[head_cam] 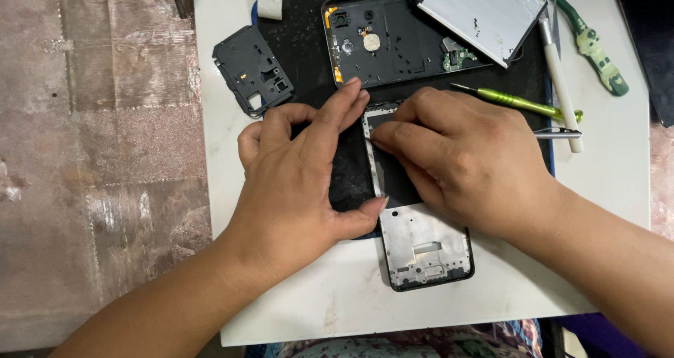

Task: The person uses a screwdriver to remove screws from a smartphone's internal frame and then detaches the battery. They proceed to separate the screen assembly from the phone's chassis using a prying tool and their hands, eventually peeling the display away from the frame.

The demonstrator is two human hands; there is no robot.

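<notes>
The phone frame (421, 246) lies at centre frame on the worktop (316, 302). My left hand (295, 182) pins its edge, fingers spread; my right hand (463, 161) pinches something thin, maybe tweezers. If I slip, I could scratch the frame or nudge the green screwdriver (519, 104) just above.

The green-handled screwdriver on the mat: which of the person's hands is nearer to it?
Right. The right hand lies just below and beside the green-handled screwdriver, nearly touching its tip end. The left hand sits farther off, across the phone frame.
</notes>
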